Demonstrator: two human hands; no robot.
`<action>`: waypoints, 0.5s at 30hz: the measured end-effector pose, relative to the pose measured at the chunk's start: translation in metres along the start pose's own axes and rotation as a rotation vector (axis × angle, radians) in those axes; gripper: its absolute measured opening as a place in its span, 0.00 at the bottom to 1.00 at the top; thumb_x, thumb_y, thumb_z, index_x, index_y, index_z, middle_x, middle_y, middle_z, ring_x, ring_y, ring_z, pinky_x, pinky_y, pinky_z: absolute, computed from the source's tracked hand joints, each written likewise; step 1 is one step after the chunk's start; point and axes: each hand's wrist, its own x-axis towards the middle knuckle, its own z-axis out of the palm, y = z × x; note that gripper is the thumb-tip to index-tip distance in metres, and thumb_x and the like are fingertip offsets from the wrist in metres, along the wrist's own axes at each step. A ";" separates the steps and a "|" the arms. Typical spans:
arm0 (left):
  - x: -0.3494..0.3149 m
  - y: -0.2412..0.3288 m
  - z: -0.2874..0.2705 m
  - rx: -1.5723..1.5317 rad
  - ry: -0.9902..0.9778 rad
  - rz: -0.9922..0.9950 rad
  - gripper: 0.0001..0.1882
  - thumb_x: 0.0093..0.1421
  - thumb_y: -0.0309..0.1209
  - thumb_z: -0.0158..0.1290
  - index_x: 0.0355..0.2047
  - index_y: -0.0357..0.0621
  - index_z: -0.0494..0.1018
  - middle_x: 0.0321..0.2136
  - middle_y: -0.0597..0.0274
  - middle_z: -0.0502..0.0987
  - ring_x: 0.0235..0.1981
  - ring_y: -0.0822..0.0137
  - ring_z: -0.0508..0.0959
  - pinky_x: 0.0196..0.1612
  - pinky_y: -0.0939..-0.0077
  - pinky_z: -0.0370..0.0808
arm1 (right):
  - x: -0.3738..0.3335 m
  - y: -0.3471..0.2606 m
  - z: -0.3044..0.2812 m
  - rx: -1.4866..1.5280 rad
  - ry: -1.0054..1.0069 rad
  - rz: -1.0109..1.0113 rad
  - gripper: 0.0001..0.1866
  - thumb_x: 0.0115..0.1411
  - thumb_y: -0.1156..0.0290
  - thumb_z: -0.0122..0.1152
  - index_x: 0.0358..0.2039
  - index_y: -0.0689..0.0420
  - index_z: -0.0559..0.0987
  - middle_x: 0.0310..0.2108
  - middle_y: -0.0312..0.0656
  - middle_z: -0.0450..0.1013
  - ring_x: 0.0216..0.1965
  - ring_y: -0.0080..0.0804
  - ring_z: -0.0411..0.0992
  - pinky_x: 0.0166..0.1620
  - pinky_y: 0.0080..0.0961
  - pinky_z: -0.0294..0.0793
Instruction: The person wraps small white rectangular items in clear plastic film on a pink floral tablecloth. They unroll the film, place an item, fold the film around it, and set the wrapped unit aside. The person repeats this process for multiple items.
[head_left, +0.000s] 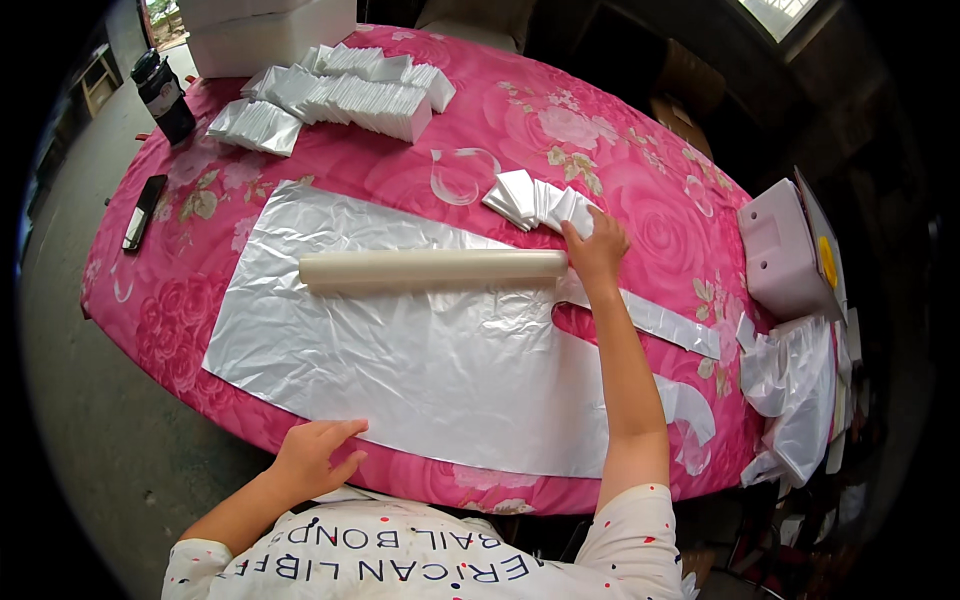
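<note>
A large white plastic carrier bag (420, 380) lies flat and creased before me, its two strap handles pointing right. Across its upper part rests a smooth cream-coloured tube (430, 267). My right hand (600, 248) reaches over the bag's right side, thumb and fingers closed on the near right end of a short row of folded white squares (540, 203). Close to the bag's lower left edge, my left hand (318, 455) holds nothing, with its thumb and fingers apart.
More folded white squares (345, 95) stand in rows at the far left, near a white box (265, 40). A dark bottle (165, 98) and a phone (145, 213) are at the left. A pale pink container (790, 250) and crumpled clear plastic (795, 390) sit at the right edge.
</note>
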 end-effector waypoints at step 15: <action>0.065 0.020 0.026 0.085 -0.188 0.450 0.19 0.50 0.29 0.56 0.44 0.41 0.70 0.40 0.56 0.75 0.39 0.57 0.76 0.40 0.68 0.74 | -0.104 -0.033 -0.074 -0.128 -0.263 -0.424 0.20 0.37 0.66 0.69 0.32 0.59 0.76 0.29 0.43 0.69 0.36 0.38 0.67 0.40 0.34 0.67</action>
